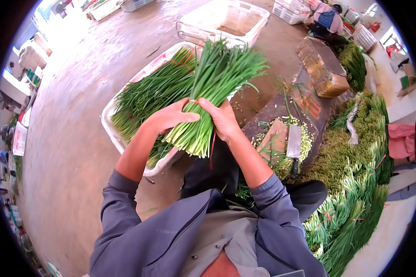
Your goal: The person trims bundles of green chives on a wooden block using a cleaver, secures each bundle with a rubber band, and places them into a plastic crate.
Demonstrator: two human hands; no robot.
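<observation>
A thick bundle of long green stalks [231, 69] is held up in front of me, its pale cut ends pointing down toward my lap. My left hand [173, 116] is wrapped round its left side, and my right hand [221, 119] grips its right side. A red strip [212, 150] hangs below the bundle near my right hand. Behind and left of the bundle, a white crate [110, 115] holds more green stalks [155, 92]. To the right, a cleaver [294, 141] lies beside a wooden block [273, 136] among small cut pieces.
An empty white basket [256, 23] stands beyond the crate. Tied bundles and a heap of greens [351, 171] lie along the right. A stack of flat cartons [321, 69] sits at the back right, near a crouching person [328, 21].
</observation>
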